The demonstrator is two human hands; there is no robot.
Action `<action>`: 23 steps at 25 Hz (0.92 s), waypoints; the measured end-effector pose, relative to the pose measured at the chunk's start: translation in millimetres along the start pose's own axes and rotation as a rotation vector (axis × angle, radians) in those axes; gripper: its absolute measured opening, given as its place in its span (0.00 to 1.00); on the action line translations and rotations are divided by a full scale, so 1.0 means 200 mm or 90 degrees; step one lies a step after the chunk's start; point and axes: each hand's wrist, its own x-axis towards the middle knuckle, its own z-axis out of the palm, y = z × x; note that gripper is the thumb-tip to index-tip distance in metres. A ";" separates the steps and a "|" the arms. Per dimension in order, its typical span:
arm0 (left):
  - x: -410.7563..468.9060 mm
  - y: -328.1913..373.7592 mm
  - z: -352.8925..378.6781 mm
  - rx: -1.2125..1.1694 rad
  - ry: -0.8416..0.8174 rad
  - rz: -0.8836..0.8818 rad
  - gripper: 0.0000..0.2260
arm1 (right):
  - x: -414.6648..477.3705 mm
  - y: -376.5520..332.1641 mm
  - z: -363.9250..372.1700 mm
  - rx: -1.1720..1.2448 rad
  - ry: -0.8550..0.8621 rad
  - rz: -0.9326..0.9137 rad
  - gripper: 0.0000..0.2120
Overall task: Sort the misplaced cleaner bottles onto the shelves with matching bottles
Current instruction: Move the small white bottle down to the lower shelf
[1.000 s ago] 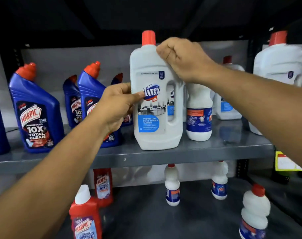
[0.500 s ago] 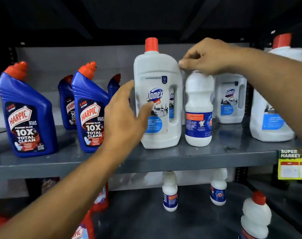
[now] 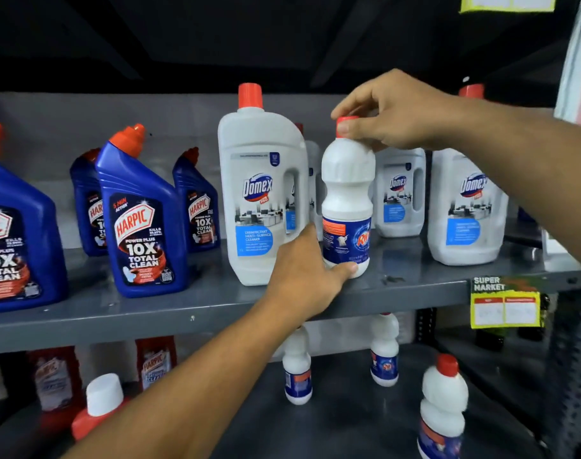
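A small white Rin bottle (image 3: pixel 347 193) with a red cap and blue label stands on the grey middle shelf (image 3: pixel 196 306), among large white Domex bottles (image 3: pixel 261 193). My right hand (image 3: pixel 392 111) pinches its red cap from above. My left hand (image 3: pixel 302 276) touches the bottle's base, thumb against the bottom edge, partly in front of the nearest Domex bottle. Matching small white bottles (image 3: pixel 443 405) stand on the lower shelf.
Blue Harpic bottles (image 3: pixel 140 217) fill the left of the middle shelf. More Domex bottles (image 3: pixel 466 207) stand at the right. Red Harpic bottles (image 3: pixel 155 362) are at the lower left. A yellow price tag (image 3: pixel 504 301) hangs from the shelf edge.
My right hand left the big Domex bottle and closed on the small bottle's cap. My left hand moved right from the Domex label to the small bottle's base.
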 end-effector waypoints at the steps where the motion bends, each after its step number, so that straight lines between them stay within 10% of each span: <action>1: -0.01 0.01 0.00 -0.011 0.007 -0.003 0.25 | -0.04 -0.01 -0.01 -0.001 0.022 -0.012 0.11; 5: -0.08 0.08 -0.02 -0.065 0.028 0.013 0.23 | -0.22 -0.08 -0.04 -0.008 0.103 -0.062 0.12; 10: -0.40 0.04 -0.06 -0.273 0.017 0.011 0.21 | -0.51 -0.23 0.01 0.040 -0.145 -0.073 0.19; 15: -0.82 -0.30 0.16 -0.433 -0.034 -0.135 0.28 | -0.73 -0.19 0.26 -0.115 -0.106 -0.145 0.16; 23: -0.94 -1.01 0.65 -0.293 -0.148 -0.307 0.28 | -0.90 0.30 1.02 -0.149 -0.353 -0.030 0.10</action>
